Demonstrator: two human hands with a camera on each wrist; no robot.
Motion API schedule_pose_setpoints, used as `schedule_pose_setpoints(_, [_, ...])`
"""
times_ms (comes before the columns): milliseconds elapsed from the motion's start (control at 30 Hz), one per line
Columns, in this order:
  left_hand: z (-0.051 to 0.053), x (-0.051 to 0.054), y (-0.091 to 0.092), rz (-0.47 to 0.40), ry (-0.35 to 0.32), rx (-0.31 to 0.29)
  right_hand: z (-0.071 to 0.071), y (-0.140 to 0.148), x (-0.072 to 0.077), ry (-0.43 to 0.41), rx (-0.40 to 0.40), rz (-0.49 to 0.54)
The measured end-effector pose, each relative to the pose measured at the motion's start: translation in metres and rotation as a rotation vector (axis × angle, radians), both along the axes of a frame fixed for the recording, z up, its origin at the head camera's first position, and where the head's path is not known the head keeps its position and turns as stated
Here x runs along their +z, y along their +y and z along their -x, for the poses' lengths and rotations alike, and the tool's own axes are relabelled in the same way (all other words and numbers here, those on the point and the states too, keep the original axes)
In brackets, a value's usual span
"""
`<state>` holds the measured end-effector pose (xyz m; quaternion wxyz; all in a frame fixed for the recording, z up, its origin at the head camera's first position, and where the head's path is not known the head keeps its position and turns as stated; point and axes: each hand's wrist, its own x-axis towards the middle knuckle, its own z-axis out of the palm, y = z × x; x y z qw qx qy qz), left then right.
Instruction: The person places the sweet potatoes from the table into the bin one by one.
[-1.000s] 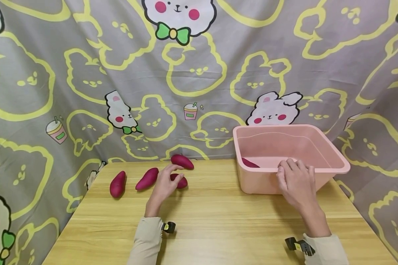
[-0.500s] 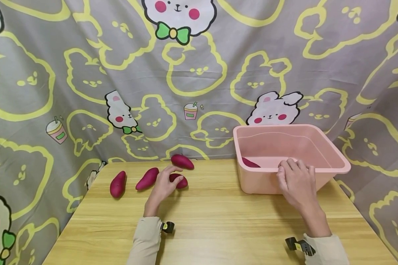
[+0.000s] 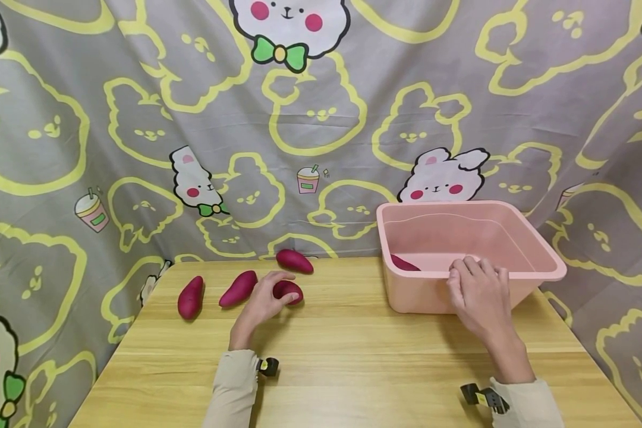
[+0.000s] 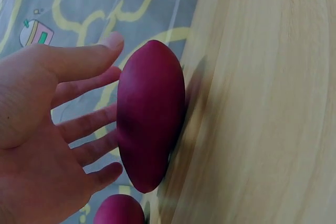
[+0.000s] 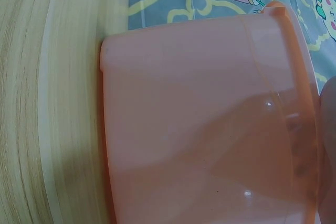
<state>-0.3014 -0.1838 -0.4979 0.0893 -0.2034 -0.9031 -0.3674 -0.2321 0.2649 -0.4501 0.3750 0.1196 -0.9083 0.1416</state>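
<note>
My left hand [image 3: 264, 298] reaches round a purple-red sweet potato [image 3: 286, 289] lying on the table. In the left wrist view its fingers [image 4: 86, 124] extend behind that sweet potato [image 4: 151, 114], while the thumb stands apart from it. Beside the hand lie a second sweet potato [image 3: 238, 289] to the left and another [image 3: 295, 261] just behind. Farthest left is one more sweet potato [image 3: 191, 298]. My right hand [image 3: 478, 297] grips the near rim of a pink plastic bin [image 3: 417, 295], fingers curled over the edge. Inside the bin a sweet potato [image 3: 403, 263] shows partly.
The bin stands at the right back of the wooden table [image 3: 342, 356]; its side wall [image 5: 194, 119] fills most of the right wrist view. A grey patterned curtain [image 3: 331, 220] hangs close behind the table's back edge and along both sides.
The left hand has shifted slightly left and toward me, and its thumb has come lower along the near side of the sweet potato. The right hand stays on the bin's rim.
</note>
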Motion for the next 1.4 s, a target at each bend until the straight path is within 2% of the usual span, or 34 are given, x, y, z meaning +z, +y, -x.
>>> schedule_pose_setpoints(267, [0.0004,-0.003,-0.0016,0.023,-0.035,-0.032,0.0001,-0.0003,0.0008,0.005,0.001,0.004])
schedule_pose_setpoints(400, [0.0003,-0.0048,-0.0017,0.014,-0.048,-0.029,-0.0002,-0.0003,0.0008,0.002,-0.001,0.005])
schedule_pose_setpoints(700, [-0.0014,-0.0075,-0.0007,-0.001,-0.127,0.068,0.001,-0.0008,-0.0003,0.012,0.007,0.002])
schedule_pose_setpoints(933, [-0.0007,-0.0079,0.0,0.005,-0.096,0.071,0.0004,-0.0007,0.0,0.013,0.004,0.008])
schedule_pose_setpoints(1400, [0.0001,-0.0087,0.0009,0.011,-0.082,0.069,0.0004,-0.0011,0.0008,0.003,0.005,0.011])
